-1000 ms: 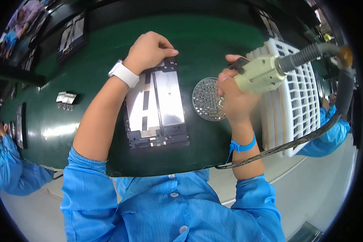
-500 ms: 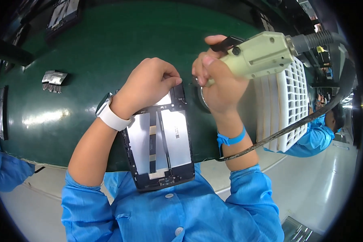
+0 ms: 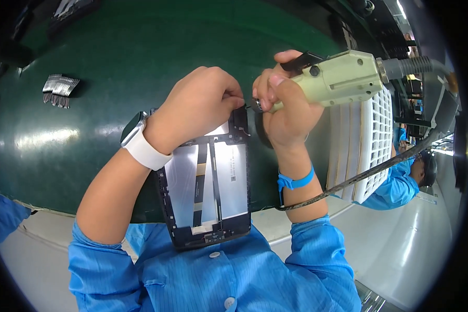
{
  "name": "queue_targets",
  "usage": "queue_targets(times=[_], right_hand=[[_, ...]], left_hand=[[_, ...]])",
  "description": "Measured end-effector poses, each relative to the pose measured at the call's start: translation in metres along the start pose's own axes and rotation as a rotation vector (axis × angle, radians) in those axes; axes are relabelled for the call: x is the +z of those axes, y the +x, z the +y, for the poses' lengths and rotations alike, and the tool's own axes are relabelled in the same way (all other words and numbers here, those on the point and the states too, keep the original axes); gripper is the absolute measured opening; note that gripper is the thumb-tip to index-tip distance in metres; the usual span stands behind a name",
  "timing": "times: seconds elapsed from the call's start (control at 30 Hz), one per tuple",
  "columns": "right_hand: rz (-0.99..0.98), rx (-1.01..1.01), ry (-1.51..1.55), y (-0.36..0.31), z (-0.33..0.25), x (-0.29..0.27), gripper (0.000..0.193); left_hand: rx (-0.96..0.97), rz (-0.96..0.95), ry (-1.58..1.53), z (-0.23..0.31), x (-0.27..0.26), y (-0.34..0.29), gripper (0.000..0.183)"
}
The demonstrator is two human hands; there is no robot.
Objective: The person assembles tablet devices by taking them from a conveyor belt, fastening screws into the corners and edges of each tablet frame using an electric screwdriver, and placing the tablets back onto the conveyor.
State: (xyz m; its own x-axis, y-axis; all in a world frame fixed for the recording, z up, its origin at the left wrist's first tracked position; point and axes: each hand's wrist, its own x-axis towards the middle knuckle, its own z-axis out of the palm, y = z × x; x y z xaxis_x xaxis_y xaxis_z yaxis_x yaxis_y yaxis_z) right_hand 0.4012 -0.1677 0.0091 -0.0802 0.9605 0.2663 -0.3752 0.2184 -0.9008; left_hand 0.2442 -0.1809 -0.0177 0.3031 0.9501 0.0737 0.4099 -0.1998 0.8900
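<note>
An opened tablet [image 3: 233,171], with silvery inner plates, dark frame and ribbon cables, overhangs the table's near edge against my blue jacket. My left hand [image 3: 200,101] reaches over its far end, thumb and finger pinched at the far right corner; what they hold is hidden. My right hand [image 3: 292,117] grips a pale green electric screwdriver [image 3: 343,80] with a black lever. The tool lies nearly level, its tip end pointing left at my left fingertips, a small gap apart. A white-banded watch [image 3: 145,150] is on my left wrist, a blue strap [image 3: 297,181] on my right.
White grid trays [image 3: 377,130] stand stacked at the right, and the thick screwdriver cable [image 3: 369,170] sweeps past them. Small metallic strips [image 3: 60,89] lie on the green table [image 3: 109,67] at left. Another device [image 3: 70,14] is far left. A co-worker's blue sleeve [image 3: 390,190] shows beyond the trays.
The screwdriver's tip end has come lower and closer to my left fingertips. My left hand has shifted slightly right, still pinched at the corner. The whole view has turned a little.
</note>
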Motion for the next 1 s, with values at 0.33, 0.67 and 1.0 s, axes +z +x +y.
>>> queue_targets(times=[0.33, 0.67, 1.0], right_hand=[[-0.053, -0.008, -0.038, -0.004, 0.006, -0.001, 0.027], [0.037, -0.185, -0.016, 0.002, -0.031, -0.024, 0.030], [0.232, -0.173, -0.182, -0.002, -0.014, -0.075, 0.028]], left_hand=[[-0.073, -0.052, 0.072, 0.008, -0.005, 0.002, 0.011], [-0.007, -0.010, 0.004, 0.000, -0.002, -0.004, 0.014], [-0.031, -0.042, 0.013, 0.000, -0.001, -0.002, 0.016]])
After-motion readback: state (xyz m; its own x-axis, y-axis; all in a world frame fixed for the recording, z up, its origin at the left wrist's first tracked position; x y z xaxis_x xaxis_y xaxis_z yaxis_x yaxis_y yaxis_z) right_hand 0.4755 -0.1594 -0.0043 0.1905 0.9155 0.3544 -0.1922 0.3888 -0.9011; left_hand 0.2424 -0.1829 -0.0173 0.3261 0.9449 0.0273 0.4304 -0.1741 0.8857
